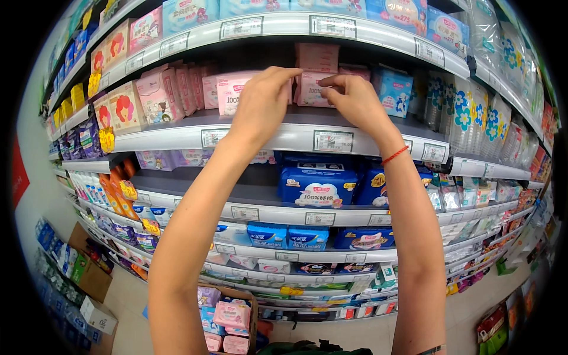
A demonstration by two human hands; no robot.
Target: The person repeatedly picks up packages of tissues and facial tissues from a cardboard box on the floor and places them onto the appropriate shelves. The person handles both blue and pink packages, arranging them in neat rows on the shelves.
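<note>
Both of my arms reach up to the second shelf (177,127) of a shop rack. My left hand (263,100) and my right hand (355,100) meet at a small pink pack (309,90) standing on that shelf, fingertips pinching its upper corners from either side. A second pink pack (317,56) lies stacked on top of it. A larger pink pack (228,94) stands just left of my left hand, partly hidden by it. A red string bracelet (395,155) circles my right wrist.
Blue packs (316,186) fill the shelves below. Clear flower-printed packs (467,115) stand at the right. Price tags (332,141) line the shelf edges. An open cardboard box (231,316) with pink packs sits on the floor by my legs; further boxes (92,275) are lower left.
</note>
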